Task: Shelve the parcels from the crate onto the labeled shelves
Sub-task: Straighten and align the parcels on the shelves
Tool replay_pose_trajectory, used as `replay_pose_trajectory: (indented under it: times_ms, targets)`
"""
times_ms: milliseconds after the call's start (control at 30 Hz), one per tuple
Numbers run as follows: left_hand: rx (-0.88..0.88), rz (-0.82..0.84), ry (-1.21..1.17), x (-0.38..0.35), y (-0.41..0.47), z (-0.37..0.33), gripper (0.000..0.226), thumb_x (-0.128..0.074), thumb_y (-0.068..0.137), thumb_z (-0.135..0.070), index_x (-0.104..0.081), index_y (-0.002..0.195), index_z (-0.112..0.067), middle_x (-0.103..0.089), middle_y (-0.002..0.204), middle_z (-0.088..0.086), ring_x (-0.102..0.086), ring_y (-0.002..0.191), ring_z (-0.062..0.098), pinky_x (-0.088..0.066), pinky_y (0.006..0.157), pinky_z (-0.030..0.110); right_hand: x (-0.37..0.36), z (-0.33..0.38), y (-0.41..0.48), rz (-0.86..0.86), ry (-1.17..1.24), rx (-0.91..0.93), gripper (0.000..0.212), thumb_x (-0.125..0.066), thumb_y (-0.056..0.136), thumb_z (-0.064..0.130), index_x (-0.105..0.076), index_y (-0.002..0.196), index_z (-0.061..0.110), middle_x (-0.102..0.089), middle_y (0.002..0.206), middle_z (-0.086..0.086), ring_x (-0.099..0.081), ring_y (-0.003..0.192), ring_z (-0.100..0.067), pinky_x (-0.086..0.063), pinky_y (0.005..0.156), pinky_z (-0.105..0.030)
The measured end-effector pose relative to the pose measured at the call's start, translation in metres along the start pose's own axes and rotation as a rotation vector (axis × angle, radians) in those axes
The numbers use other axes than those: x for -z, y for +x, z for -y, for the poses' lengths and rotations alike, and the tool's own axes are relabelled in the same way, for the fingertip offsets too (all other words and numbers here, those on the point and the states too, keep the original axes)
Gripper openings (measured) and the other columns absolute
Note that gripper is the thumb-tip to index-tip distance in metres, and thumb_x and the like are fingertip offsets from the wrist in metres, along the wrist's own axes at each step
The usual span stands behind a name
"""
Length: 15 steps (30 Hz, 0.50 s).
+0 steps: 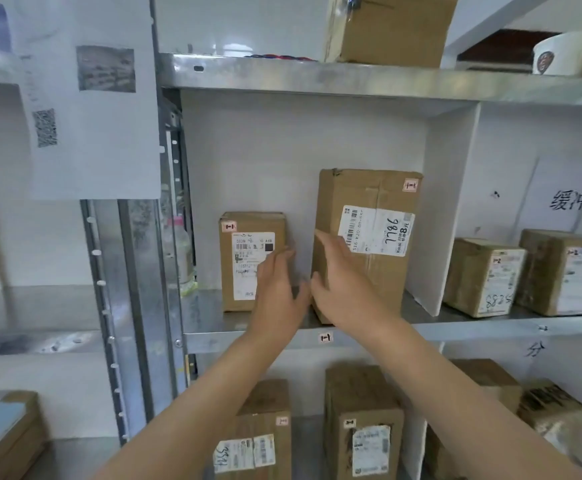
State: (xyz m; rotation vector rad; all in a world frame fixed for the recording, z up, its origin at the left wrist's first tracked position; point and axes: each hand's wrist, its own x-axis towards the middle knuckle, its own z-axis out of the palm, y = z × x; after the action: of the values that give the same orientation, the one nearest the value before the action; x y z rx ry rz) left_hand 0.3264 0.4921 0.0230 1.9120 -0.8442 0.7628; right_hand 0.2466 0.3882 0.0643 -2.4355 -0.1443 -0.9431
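Tall parcel (376,282) upright at the shelf (473,328) front edge beside small parcel (242,271); right grip (338,271) flat-fingered on its left face, left grip (279,285) spread, holding nothing; stiff cardboard, probably light, so clasp both side faces.

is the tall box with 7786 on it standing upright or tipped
Upright: the tall box stands on its small end on the shelf.
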Motion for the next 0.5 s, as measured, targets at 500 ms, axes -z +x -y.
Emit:
replay_pose_trajectory:
  times_ms: [500]
  targets:
    - [0.134,0.202,-0.181,-0.064,0.012,-0.005,0.064,-0.069,0.086,-0.037,-0.039,0.139,-0.019,-0.050,0.134,0.001,-0.054,0.118,0.014,-0.049,0.100,0.039,0.033,-0.109,-0.015,-0.171,0.147,-0.484,0.091,-0.071,0.088,0.034,-0.010,0.152,0.014,-0.030,0.154,-0.004,-0.034,0.142,-0.022,-0.035,0.111,-0.035]
